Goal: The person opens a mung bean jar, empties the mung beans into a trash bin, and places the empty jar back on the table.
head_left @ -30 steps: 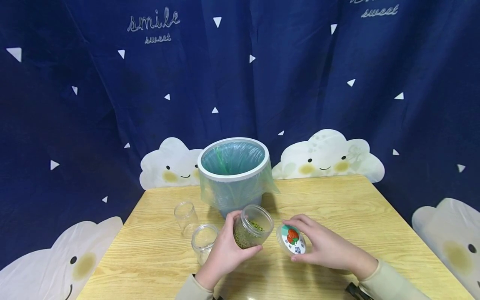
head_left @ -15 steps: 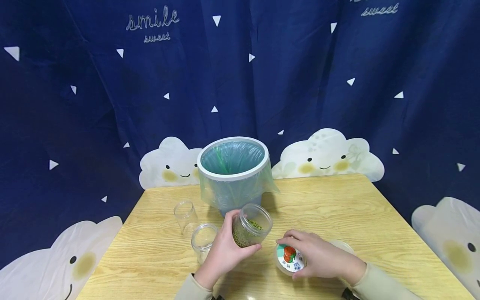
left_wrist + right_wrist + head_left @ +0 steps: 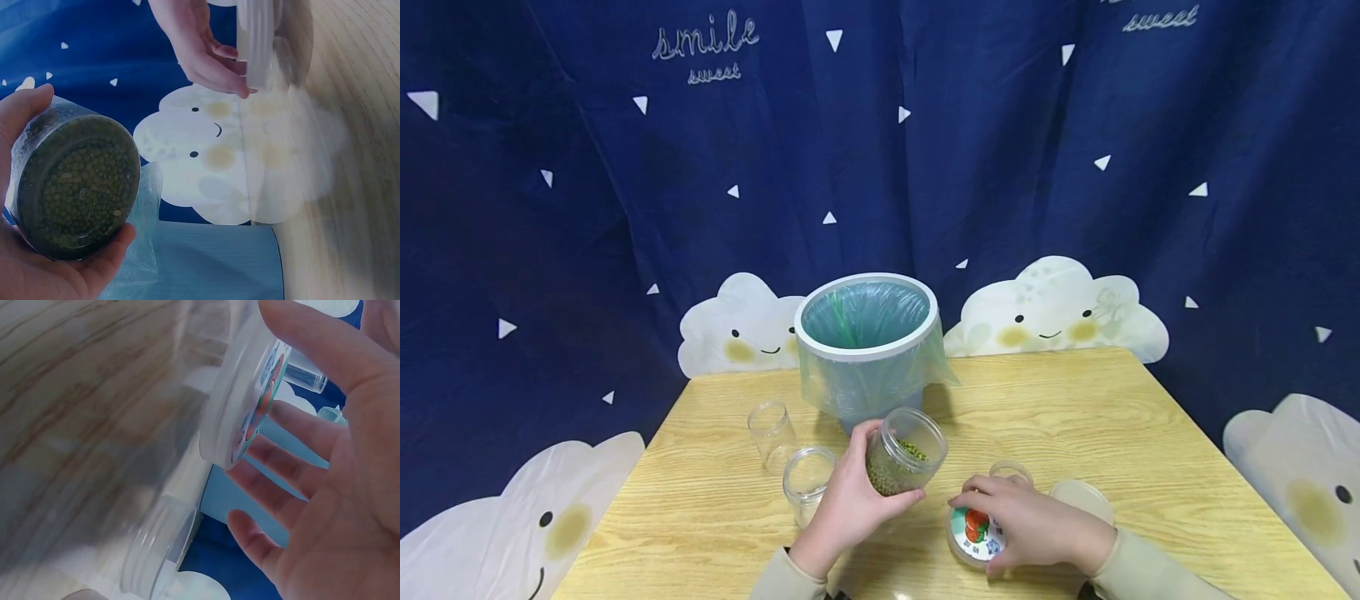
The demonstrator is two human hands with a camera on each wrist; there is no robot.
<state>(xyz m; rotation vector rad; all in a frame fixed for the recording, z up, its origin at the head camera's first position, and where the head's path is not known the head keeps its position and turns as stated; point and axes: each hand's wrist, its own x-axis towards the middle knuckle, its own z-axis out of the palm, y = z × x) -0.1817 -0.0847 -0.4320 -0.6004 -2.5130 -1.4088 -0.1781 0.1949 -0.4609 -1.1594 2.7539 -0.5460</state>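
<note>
My left hand (image 3: 853, 504) grips a clear jar (image 3: 910, 446), tilted with its mouth toward the right. Green mung beans (image 3: 87, 194) lie inside, seen through the jar's base in the left wrist view. On the right, my right hand (image 3: 1037, 525) holds a round lid (image 3: 973, 533) low at the table, label up. The label carries a red fruit picture. In the right wrist view the thumb (image 3: 331, 344) lies on one edge of the lid and the fingers reach its other side.
A bin (image 3: 865, 354) lined with a pale green bag stands at the back of the wooden table (image 3: 1045, 408). Two clear jars, one tall (image 3: 771, 437) and one wider (image 3: 808, 479), stand on the left. A small clear lid (image 3: 1009, 469) and a larger one (image 3: 1086, 498) lie behind my right hand.
My right hand has lowered the lid toward me and to the table, turning it from tilted to about flat. Two lids behind the hand have come into view. The left hand and jar barely moved.
</note>
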